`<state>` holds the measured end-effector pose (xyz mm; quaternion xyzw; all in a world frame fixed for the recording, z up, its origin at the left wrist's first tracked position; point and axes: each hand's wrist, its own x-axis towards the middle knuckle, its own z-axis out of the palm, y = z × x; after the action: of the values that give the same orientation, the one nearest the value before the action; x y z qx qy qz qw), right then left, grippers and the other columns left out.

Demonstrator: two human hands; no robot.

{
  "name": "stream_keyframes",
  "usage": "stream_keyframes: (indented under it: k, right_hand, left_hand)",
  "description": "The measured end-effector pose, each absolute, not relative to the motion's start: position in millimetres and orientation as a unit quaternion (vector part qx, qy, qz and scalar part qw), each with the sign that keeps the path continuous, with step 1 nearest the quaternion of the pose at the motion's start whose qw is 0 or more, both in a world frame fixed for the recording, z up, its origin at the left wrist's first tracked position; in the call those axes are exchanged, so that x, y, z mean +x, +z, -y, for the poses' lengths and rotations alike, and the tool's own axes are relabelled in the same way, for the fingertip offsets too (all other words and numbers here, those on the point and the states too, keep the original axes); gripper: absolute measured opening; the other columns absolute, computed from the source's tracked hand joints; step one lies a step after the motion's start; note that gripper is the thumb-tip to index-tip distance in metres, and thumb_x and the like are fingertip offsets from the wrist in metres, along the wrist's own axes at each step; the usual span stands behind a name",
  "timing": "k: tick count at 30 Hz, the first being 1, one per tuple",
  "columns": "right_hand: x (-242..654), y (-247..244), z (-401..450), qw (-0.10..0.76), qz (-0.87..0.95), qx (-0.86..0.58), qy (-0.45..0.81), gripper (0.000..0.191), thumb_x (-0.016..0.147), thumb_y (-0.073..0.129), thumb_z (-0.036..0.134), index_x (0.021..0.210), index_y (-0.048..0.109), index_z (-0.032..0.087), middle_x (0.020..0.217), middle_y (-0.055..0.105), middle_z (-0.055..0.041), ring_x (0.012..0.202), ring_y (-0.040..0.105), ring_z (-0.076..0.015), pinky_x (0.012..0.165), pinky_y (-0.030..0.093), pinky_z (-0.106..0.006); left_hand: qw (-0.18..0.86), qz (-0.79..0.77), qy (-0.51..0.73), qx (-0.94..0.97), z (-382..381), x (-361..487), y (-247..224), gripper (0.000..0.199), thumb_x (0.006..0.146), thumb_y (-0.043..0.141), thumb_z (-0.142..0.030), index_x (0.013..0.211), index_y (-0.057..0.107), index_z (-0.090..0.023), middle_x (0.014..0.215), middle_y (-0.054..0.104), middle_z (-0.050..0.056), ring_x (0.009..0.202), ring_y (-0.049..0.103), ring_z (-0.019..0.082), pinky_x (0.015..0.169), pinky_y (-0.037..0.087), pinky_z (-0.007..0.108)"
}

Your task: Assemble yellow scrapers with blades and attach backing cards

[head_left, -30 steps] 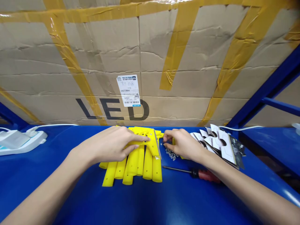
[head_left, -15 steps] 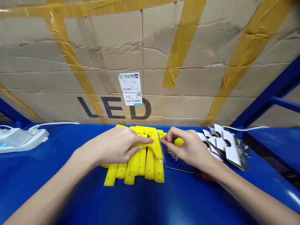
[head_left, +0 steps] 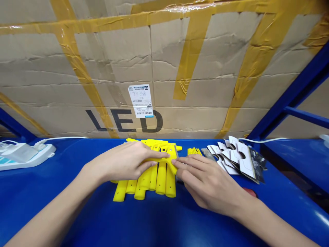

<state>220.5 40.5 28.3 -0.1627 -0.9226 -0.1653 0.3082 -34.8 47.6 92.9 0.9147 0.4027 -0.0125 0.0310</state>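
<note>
Several yellow plastic tubes [head_left: 171, 183] lie side by side on the blue table. On top of them is a yellow scraper-like piece [head_left: 172, 151] with a thin blade along its right edge. My left hand [head_left: 131, 159] holds this piece, its index finger stretched along the top and its thumb underneath. My right hand [head_left: 203, 175] touches the piece's right edge with its fingertips, the fingers together and fairly straight. The palm side of my right hand is hidden, so anything small under it cannot be seen.
Small yellow pieces [head_left: 194, 151] lie behind my right hand. White and black cards [head_left: 244, 161] are piled at the right, near a red handle [head_left: 249, 192]. A power strip [head_left: 38, 157] is at the left. A taped cardboard box [head_left: 118, 92] stands behind.
My right hand has moved from a pinch beside the blade to lying against the piece's right edge, now covering the small metal parts and screwdriver shaft. My left hand keeps its hold. The view has shifted slightly.
</note>
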Motion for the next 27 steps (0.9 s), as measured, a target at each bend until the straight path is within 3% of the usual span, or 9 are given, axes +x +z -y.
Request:
stream_keyframes:
  k: [6, 14, 19, 23, 27]
  right_hand:
    - [231, 24, -29, 0.269, 0.935, -0.200, -0.118, 0.016, 0.093, 0.054, 0.015, 0.093, 0.069, 0.013, 0.119, 0.075, -0.0124, 0.109, 0.069, -0.0298, 0.095, 0.056, -0.047]
    - [237, 14, -33, 0.328, 0.910, -0.176, -0.184, 0.029, 0.100, 0.046, 0.007, 0.082, 0.067, 0.015, 0.107, 0.080, -0.0066, 0.094, 0.073, -0.0253, 0.085, 0.058, -0.043]
    - [238, 6, -31, 0.391, 0.892, -0.205, -0.093, 0.012, 0.096, 0.057, 0.009, 0.102, 0.067, 0.013, 0.110, 0.078, -0.0081, 0.101, 0.070, -0.0254, 0.083, 0.059, -0.041]
    - [238, 1, -31, 0.419, 0.878, -0.230, -0.035, 0.024, 0.094, 0.064, 0.013, 0.118, 0.064, 0.014, 0.106, 0.078, -0.0081, 0.104, 0.069, -0.0232, 0.087, 0.060, -0.040]
    - [238, -1, -32, 0.431, 0.871, -0.234, -0.011, 0.029, 0.093, 0.066, 0.015, 0.122, 0.065, 0.015, 0.109, 0.078, -0.0083, 0.107, 0.069, -0.0224, 0.091, 0.062, -0.040]
  left_hand:
    - [0.042, -0.393, -0.028, 0.918, -48, -27, 91, 0.042, 0.103, 0.044, -0.031, 0.141, 0.061, -0.031, 0.103, 0.079, 0.006, 0.082, 0.072, 0.022, 0.069, 0.051, 0.030]
    - [0.041, -0.382, -0.029, 0.923, -45, -18, 91, 0.042, 0.103, 0.042, -0.031, 0.141, 0.059, -0.037, 0.105, 0.079, 0.003, 0.081, 0.071, 0.022, 0.069, 0.050, 0.031]
    - [0.025, -0.384, -0.032, 0.922, -43, -17, 91, 0.043, 0.105, 0.040, -0.033, 0.145, 0.056, -0.037, 0.101, 0.079, 0.003, 0.080, 0.070, 0.022, 0.067, 0.049, 0.031]
    - [0.001, -0.379, -0.026, 0.925, -42, -15, 91, 0.044, 0.104, 0.042, -0.032, 0.146, 0.055, -0.035, 0.105, 0.078, 0.004, 0.080, 0.071, 0.022, 0.068, 0.050, 0.031]
    - [-0.020, -0.374, -0.016, 0.927, -40, -15, 92, 0.045, 0.104, 0.042, -0.031, 0.146, 0.055, -0.034, 0.100, 0.079, 0.005, 0.075, 0.071, 0.022, 0.065, 0.050, 0.032]
